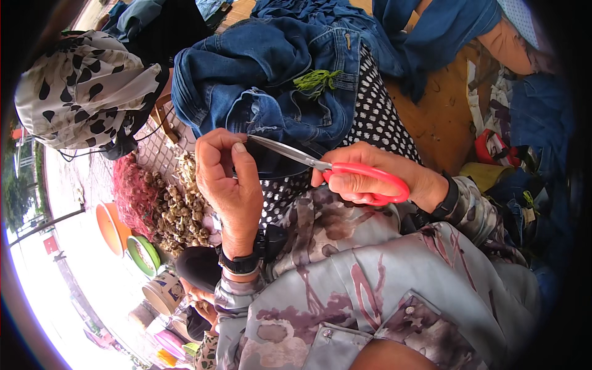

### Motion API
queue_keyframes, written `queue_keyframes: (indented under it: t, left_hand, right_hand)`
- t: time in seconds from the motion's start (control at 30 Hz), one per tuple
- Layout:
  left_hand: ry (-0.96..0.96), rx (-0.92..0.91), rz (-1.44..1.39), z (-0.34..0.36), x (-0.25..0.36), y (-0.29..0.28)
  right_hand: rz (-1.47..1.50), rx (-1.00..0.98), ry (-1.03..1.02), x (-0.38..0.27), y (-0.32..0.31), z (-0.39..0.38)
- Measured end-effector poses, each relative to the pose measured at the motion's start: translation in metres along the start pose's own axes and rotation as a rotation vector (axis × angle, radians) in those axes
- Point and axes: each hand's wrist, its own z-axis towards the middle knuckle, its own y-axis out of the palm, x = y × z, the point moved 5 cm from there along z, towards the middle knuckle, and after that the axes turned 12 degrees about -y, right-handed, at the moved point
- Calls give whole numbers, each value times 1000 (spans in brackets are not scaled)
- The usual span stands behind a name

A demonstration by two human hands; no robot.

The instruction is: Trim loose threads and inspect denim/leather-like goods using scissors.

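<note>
My right hand (382, 179) grips red-handled scissors (394, 184), their metal blades pointing up and left toward my left hand (228, 179). The fingers of my left hand are pinched at the blade tips; what they hold is too small to make out. Just beyond lie blue denim jeans (213, 80), with a frayed patch near the blade tips and a tuft of green threads (314, 80) farther up. The jeans rest over black fabric with white dots (382, 114) on my lap.
A person in a spotted head covering (86, 86) is at left, above garlic (182, 225), red netting (132, 185), an orange bucket (110, 229) and green basin (140, 253). More denim (533, 123) lies right, near a wooden board (444, 123). Other people's hands show upper right and lower left.
</note>
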Motion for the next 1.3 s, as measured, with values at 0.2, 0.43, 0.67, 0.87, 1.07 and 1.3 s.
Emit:
queue_keyframes:
  t: [0.2,0.43,0.67,0.87,1.07,1.3]
  left_hand:
    - [-107,2,-102,-4,-1,-12]
    - [-101,27,38,-6,-4,-28]
    - [-158,-102,35,14,-2,-1]
    - [-322,-249,-115,11,-8,7]
    - [-369,-236,-221,3,-8,13]
    - [-549,-335,-393,6,-10,21]
  right_hand:
    - [-111,-8,-162,-3,-4,-2]
    - [-486,-149,-37,-9,-15,-17]
    - [-232,289,-307,-37,-22,-18]
    - [-547,315,-483,-42,-18,45]
    - [-397,350,-470,-30,-11,62]
    - [-364,310,-568,-28,-7,57]
